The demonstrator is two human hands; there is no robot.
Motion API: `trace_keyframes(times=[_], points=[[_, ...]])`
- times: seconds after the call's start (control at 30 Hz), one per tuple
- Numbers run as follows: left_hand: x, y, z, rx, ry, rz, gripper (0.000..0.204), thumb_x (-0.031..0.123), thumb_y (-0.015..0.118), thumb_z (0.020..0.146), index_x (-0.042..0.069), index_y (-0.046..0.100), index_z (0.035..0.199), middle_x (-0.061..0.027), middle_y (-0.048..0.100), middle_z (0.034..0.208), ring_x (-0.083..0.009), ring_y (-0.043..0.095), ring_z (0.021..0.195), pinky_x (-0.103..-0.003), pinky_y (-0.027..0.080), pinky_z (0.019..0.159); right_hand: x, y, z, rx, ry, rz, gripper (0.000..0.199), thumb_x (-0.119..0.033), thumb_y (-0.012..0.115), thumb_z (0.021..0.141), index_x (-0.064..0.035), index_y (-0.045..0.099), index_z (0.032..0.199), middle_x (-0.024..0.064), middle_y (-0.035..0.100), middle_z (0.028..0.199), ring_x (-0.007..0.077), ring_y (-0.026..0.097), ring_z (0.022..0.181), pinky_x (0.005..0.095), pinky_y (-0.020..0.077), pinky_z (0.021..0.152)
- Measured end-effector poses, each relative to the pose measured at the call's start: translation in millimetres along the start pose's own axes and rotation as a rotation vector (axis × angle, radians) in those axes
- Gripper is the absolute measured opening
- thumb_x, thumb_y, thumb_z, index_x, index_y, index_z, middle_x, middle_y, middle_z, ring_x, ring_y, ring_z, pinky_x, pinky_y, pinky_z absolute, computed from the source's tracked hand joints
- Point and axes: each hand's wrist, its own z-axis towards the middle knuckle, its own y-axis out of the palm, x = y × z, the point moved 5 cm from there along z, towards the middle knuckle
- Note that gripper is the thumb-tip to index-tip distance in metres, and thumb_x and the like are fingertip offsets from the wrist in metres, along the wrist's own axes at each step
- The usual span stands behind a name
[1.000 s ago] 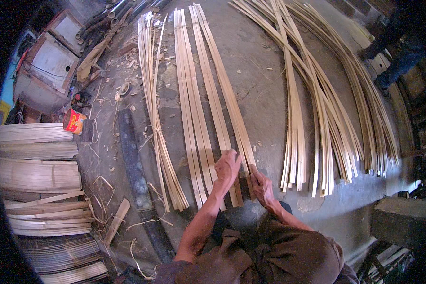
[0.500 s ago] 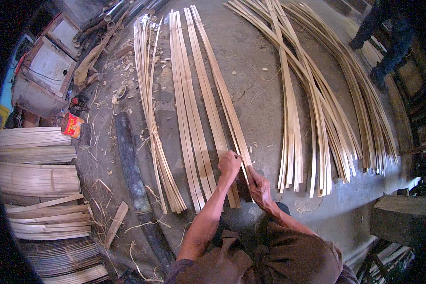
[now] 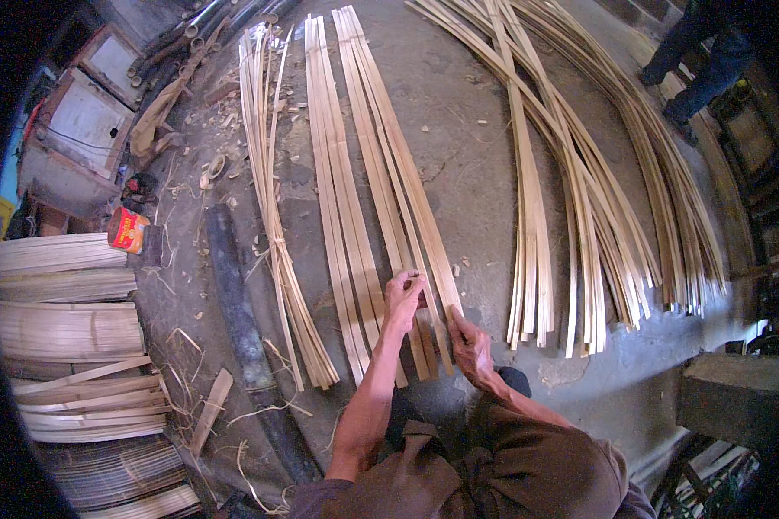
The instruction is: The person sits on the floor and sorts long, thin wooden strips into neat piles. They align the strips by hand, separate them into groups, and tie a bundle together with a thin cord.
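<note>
Long pale bamboo strips lie before me, running away from my knees. My left hand (image 3: 403, 301) is closed in a pinch on one narrow bamboo strip (image 3: 398, 212) near its close end, a little above the floor. To its right, my right hand (image 3: 472, 342) has its fingers closed at the edge of another bamboo strip (image 3: 430, 227); its fingertips are partly hidden. Left of my left hand lies a flat group of bamboo strips (image 3: 336, 173). Farther left is a bundle of thin strips (image 3: 277, 251), gathered at its middle.
Crossing bamboo strips (image 3: 571, 182) and a darker pile (image 3: 666, 182) cover the floor at right. A dark pole (image 3: 238, 303), stacked slats (image 3: 69, 329) and a red packet (image 3: 128, 230) are at left. A concrete block (image 3: 740, 394) stands right. A person's legs (image 3: 701, 69) are far right.
My left hand has shifted slightly left with its strip, and a gap has opened between that strip and the one at my right hand. The right hand stays nearly in place.
</note>
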Motion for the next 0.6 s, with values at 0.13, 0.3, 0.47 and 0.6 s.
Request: trace_keyframes(times=[0.13,0.3,0.47,0.6], points=[[2,0,3,0.011,0.077,0.148,0.029,0.016,0.063,0.090,-0.004,0.060,0.112,-0.0090,0.063,0.085,-0.0133,0.061,0.062,-0.027,0.055,0.051,-1,11,-5,-0.003,0.092,0.170,0.038,-0.015,0.053,0.097,-0.0034,0.053,0.133,0.0232,0.059,0.078,0.0273,0.060,0.068,0.0371,0.0481,0.064],[9,4,2,0.097,0.151,0.334,0.039,0.013,0.060,0.088,0.000,0.057,0.126,-0.0116,0.064,0.081,-0.0151,0.062,0.058,-0.030,0.054,0.050,1,4,5,-0.057,0.013,0.024,0.039,-0.014,0.054,0.095,-0.0058,0.053,0.133,0.0240,0.059,0.078,0.0342,0.061,0.067,0.0404,0.0483,0.062],[13,13,5,0.031,0.160,0.454,0.044,0.011,0.055,0.088,0.001,0.055,0.130,-0.0169,0.064,0.075,-0.0224,0.064,0.054,-0.035,0.054,0.052,6,-1,7,-0.143,0.004,-0.220,0.041,-0.013,0.054,0.094,-0.0127,0.052,0.135,0.0220,0.057,0.078,0.0397,0.060,0.068,0.0466,0.0475,0.060],[7,15,10,0.026,0.156,0.475,0.044,0.012,0.054,0.088,-0.003,0.054,0.129,-0.0190,0.063,0.073,-0.0238,0.064,0.055,-0.038,0.054,0.055,1,-3,8,-0.186,0.010,-0.290,0.041,-0.016,0.051,0.095,-0.0157,0.049,0.137,0.0219,0.057,0.082,0.0414,0.060,0.068,0.0482,0.0477,0.060]])
